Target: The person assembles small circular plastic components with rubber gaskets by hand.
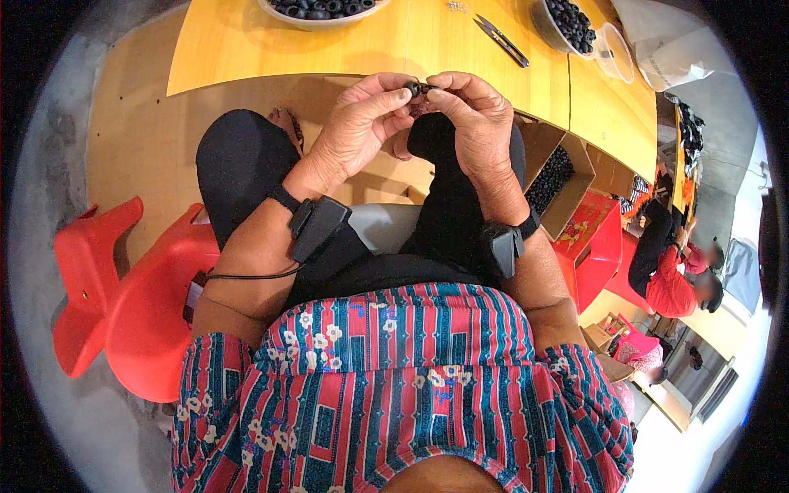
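Note:
Both of my hands meet in front of the yellow table's near edge (345, 69), above my knees. Between thumb and finger, my left hand (355, 123) pinches a small black round part (413, 87). My right hand (478, 123) closes thumb against forefinger on the other side of this dark part; whether it grips the same part or a second small one, I cannot tell. On the table lie black-handled thread snips (501, 41), beyond my right hand. A white bowl (325, 25) of black ring-like parts stands at the far edge of view.
At the far right are another bowl (542, 23) of black parts, a clear tub (616, 53) and a plastic bag (674, 49). An open cardboard box (575, 193) holds many black pieces beside my right knee. Red chairs (156, 304) stand left; people (678, 279) sit right.

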`<action>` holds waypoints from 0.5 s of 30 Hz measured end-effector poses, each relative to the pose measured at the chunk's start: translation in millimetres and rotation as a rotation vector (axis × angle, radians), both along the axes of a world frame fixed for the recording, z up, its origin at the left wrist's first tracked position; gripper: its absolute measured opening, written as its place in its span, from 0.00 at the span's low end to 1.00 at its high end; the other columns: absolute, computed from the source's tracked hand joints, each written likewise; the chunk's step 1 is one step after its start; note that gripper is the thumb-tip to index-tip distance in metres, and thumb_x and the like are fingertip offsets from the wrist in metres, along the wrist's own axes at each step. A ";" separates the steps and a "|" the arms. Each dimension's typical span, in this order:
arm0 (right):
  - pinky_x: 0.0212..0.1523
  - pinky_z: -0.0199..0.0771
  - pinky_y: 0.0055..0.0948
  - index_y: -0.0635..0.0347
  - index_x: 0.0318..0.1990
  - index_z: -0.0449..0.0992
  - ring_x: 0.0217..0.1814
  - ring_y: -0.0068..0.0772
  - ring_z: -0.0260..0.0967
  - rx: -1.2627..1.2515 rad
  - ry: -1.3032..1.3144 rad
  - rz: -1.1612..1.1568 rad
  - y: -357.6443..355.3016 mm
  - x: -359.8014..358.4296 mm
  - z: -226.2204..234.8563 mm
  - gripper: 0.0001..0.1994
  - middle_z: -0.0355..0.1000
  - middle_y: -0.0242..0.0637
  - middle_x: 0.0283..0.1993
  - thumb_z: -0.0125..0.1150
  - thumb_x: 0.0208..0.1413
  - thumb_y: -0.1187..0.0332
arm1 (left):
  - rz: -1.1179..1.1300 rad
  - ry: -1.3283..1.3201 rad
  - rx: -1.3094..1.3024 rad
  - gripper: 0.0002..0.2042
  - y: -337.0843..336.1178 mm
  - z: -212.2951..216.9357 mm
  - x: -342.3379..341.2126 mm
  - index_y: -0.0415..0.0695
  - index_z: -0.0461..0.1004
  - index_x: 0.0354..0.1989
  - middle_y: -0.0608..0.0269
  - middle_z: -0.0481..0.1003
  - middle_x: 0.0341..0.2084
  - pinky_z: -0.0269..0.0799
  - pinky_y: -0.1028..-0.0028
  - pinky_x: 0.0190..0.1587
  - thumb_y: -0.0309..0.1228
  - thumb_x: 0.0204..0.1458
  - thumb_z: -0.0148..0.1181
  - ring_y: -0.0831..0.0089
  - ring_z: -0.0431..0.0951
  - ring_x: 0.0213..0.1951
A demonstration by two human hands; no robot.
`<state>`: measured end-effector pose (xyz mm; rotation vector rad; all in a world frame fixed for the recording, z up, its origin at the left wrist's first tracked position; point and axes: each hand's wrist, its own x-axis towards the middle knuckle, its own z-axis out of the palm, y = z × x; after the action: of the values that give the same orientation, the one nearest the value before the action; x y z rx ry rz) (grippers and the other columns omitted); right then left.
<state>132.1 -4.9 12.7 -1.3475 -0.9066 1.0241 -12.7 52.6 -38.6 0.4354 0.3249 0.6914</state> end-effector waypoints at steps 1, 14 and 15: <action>0.37 0.73 0.23 0.69 0.35 0.74 0.32 0.26 0.72 0.000 0.000 0.000 -0.1 -1.0 0.4 0.06 0.74 0.37 0.32 0.56 0.48 0.81 | 0.007 -0.004 0.007 0.09 0.1 -0.6 0.4 0.39 0.70 0.41 0.65 0.73 0.31 0.73 0.83 0.35 0.26 0.52 0.54 0.83 0.73 0.29; 0.33 0.71 0.17 0.68 0.33 0.76 0.31 0.18 0.70 0.060 -0.137 -0.001 -0.5 -0.8 -1.7 0.05 0.75 0.34 0.30 0.60 0.45 0.80 | 0.002 0.069 0.068 0.09 -0.7 -0.5 -1.4 0.41 0.71 0.41 0.67 0.74 0.32 0.72 0.81 0.37 0.26 0.52 0.53 0.81 0.73 0.32; 0.33 0.71 0.17 0.68 0.32 0.76 0.31 0.18 0.70 0.063 -0.148 0.002 -0.4 -1.0 -1.6 0.05 0.75 0.33 0.30 0.60 0.45 0.80 | 0.010 0.076 0.068 0.09 0.0 -1.4 -1.0 0.40 0.70 0.41 0.67 0.74 0.33 0.72 0.81 0.38 0.26 0.53 0.53 0.81 0.73 0.33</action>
<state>131.1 -5.3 11.1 -1.3825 -1.0426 0.8989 -13.7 52.6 -39.9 0.5261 0.3765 0.6984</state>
